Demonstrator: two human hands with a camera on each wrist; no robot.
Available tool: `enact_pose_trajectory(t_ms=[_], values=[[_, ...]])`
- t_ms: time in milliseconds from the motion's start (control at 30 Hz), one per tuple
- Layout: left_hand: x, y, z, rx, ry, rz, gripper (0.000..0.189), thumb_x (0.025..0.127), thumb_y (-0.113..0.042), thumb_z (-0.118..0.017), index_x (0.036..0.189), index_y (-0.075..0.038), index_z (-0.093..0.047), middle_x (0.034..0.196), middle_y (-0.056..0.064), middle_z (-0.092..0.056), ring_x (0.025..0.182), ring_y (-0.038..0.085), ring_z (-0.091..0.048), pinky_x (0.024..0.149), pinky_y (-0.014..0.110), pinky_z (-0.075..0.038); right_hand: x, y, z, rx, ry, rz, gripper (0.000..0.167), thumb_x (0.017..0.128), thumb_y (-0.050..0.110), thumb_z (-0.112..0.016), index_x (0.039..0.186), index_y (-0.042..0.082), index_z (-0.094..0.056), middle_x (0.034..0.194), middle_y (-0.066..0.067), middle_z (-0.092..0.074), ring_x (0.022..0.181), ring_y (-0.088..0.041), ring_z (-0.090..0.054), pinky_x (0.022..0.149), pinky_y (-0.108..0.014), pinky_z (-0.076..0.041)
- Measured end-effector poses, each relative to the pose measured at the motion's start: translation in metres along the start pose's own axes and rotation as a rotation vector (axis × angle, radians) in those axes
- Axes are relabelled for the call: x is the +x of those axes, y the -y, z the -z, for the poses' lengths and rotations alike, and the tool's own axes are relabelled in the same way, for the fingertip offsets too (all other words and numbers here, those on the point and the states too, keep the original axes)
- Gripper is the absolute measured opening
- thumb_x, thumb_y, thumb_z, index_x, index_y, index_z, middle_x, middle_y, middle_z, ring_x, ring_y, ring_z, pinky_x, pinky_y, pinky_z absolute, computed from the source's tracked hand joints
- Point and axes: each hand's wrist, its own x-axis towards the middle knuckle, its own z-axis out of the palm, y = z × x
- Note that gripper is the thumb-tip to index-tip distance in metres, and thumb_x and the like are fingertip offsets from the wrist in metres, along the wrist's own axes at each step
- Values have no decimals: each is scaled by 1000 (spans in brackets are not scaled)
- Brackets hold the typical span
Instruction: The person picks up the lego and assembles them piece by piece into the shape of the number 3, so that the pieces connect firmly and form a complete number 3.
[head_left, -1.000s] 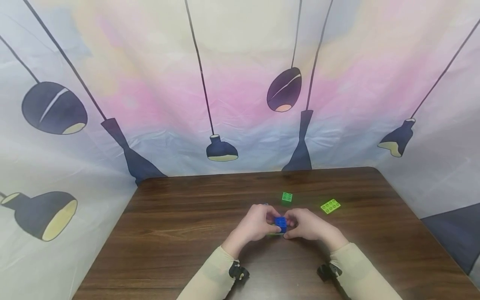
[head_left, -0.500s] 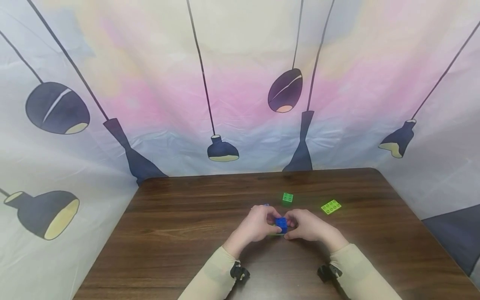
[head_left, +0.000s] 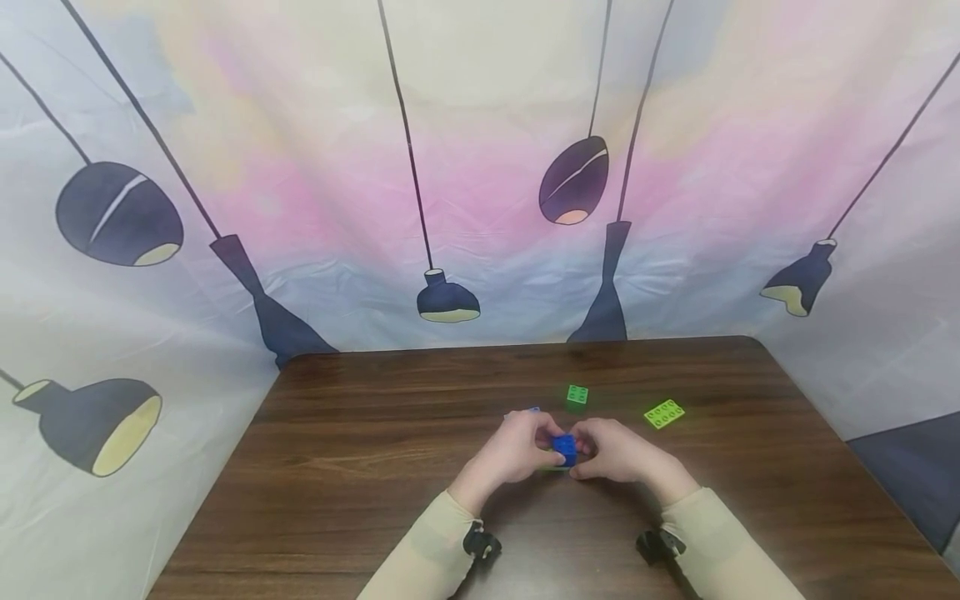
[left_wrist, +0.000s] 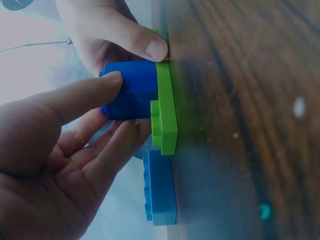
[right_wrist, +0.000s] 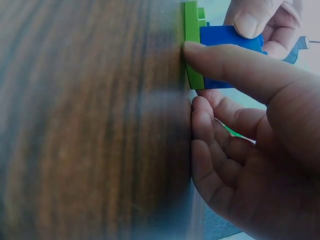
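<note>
My left hand [head_left: 516,448] pinches a dark blue building brick [head_left: 565,450] between thumb and fingers. In the left wrist view the blue brick [left_wrist: 132,92] sits on the studded side of a lime-green plate [left_wrist: 167,112], toward one end. The plate lies low, at or just above the tabletop. Opposite, my right hand [head_left: 618,450] grips the plate's end. In the right wrist view its thumb lies across the edge of the green plate [right_wrist: 192,30] and the side of the blue brick [right_wrist: 220,77], with its other fingers curled behind.
Close behind the left hand lies a lighter blue studded brick [left_wrist: 162,187]. A small green brick [head_left: 577,395] stands farther back on the wooden table [head_left: 360,467]. To its right is another lime-green plate [head_left: 664,413]. A cloth printed with lamps [head_left: 450,300] hangs behind the table.
The head view has shifted slightly. Both hands keep their hold on the blue brick and green plate, with hardly any visible movement.
</note>
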Motion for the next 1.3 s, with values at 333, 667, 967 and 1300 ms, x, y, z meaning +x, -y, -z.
enact_pose_trajectory(t_ms=[333, 667, 967, 1300], values=[[0, 4, -1, -7, -1, 7, 19, 91, -14, -88, 106, -11, -78, 100, -5, -74, 94, 10, -72, 84, 28, -60, 0, 1, -1, 0, -1, -22, 36, 81, 20, -95, 107, 10, -73, 88, 2, -64, 83, -18, -58, 79, -41, -52], [-1, 4, -3, -19, -7, 13, 22, 90, -14, -89, 107, -11, -77, 102, -3, -73, 95, 12, -73, 85, 31, -61, 0, 0, 1, -2, 0, -33, 36, 82, 20, -95, 109, 10, -73, 89, 3, -63, 84, -18, -58, 80, -41, -52], [-1, 3, -2, 3, -5, 11, 21, 90, -15, -89, 107, -11, -77, 102, -2, -73, 95, 12, -73, 85, 30, -61, -1, 1, 0, -4, -2, -38, 35, 82, 20, -95, 108, 11, -73, 88, 3, -63, 84, -18, -58, 79, -40, -52], [0, 2, -2, 33, -7, -4, 20, 90, -13, -89, 106, -11, -77, 101, -2, -74, 94, 13, -73, 83, 28, -61, 1, -2, -1, -9, -7, -40, 35, 83, 21, -95, 108, 12, -72, 89, 4, -64, 85, -18, -59, 80, -41, -52]])
